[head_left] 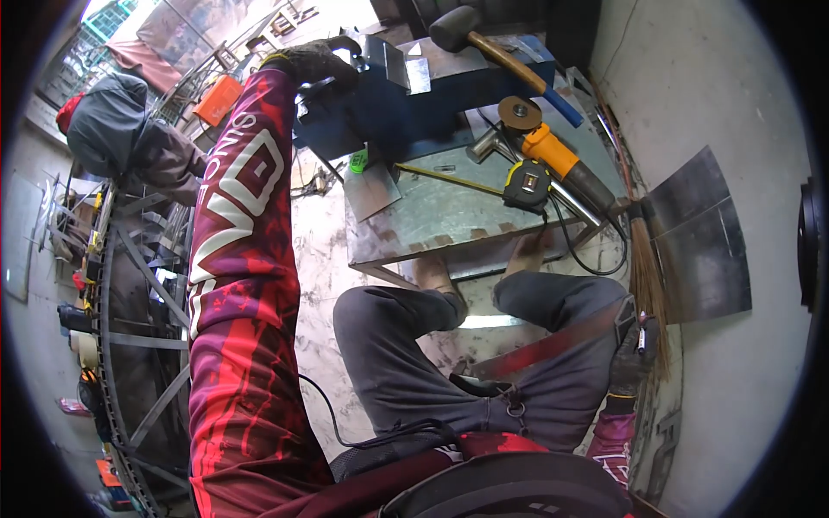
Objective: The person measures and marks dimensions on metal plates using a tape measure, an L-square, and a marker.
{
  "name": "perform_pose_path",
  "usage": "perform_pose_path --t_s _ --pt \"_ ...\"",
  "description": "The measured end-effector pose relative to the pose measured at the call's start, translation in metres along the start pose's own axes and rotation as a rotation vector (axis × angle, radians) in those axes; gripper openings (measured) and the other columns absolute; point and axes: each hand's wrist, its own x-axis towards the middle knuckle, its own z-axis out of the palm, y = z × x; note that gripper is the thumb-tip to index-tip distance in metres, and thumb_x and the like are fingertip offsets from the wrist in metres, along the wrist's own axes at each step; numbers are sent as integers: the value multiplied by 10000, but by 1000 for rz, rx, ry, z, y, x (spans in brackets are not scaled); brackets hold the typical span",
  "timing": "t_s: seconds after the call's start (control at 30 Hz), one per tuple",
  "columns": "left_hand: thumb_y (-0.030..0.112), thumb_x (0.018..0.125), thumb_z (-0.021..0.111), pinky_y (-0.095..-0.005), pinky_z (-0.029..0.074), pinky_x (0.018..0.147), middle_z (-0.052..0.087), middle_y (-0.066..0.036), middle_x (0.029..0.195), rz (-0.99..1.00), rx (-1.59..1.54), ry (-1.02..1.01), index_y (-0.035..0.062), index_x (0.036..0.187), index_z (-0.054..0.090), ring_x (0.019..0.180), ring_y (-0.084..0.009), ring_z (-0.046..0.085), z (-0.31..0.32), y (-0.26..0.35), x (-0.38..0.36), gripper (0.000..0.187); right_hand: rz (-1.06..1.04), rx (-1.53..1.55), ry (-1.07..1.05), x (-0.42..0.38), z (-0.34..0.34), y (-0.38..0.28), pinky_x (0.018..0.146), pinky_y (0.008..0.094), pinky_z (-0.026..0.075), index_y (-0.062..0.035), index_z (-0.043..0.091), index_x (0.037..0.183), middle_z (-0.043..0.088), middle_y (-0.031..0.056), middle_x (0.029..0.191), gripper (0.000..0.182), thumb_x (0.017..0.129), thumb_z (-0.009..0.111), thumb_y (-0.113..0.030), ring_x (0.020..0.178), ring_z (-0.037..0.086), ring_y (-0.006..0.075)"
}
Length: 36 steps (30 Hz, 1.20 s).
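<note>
My left hand (326, 66), in a dark glove, reaches to the far left end of a blue metal box (363, 121), fingers apart beside a small bent metal piece (386, 62). Low at the right, my gloved right hand (633, 358) is closed around a white marker (642, 333) that points up. A long reddish flat blade (553, 345) slants across my lap toward that hand; I cannot tell whether the hand also grips it. In front of my knees is a metal-topped low table (432, 211). On it lie a tape measure (526, 185) with its tape drawn out and a claw hammer (489, 145).
An orange angle grinder (557, 155) lies on the table's right, its cord hanging over the edge. A mallet (501, 56) rests atop the box. A broom (646, 276) and dark sheet metal (699, 237) lean against the right wall. Another person (117, 129) bends over at the left by a metal frame (147, 341).
</note>
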Motion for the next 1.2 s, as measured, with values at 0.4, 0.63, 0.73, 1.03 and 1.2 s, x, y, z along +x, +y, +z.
perform_pose_path --t_s 0.4,0.63,0.73,1.03,1.2 --pt "346 797 841 -431 442 1103 539 -173 1440 77 61 180 82 1474 480 1346 -333 514 -10 -2 -9 811 -136 9 -3 7 -2 -7 908 395 547 59 668 1181 722 205 1151 224 1010 623 -78 1062 703 328" --pt "355 797 842 -435 457 1091 553 -178 1427 160 -7 267 82 1475 481 1323 -335 543 -2 -5 -22 815 66 -17 -200 17 -12 2 880 424 527 42 636 1182 697 202 1082 277 1051 583 -196 992 674 350" --pt "316 847 806 -453 487 1057 654 -154 1317 316 -55 598 91 1335 622 1228 -293 620 21 51 -88 568 -274 -286 -27 32 -1 54 877 425 532 36 638 1176 697 200 1105 270 1059 561 -195 1008 674 348" --pt "335 932 716 -372 505 988 683 -172 1196 -63 -935 -452 35 1286 665 1134 -280 649 186 143 -277 467 -581 -314 -376 64 -37 -41 934 415 536 -39 598 1400 645 184 1240 451 950 620 -15 1106 642 349" --pt "335 828 825 -410 566 935 617 -189 1234 207 -416 131 34 1177 677 1088 -320 650 214 12 -239 484 -725 -457 -351 -25 -94 -43 910 369 524 -26 609 1345 654 132 1135 361 988 630 -81 1014 639 276"
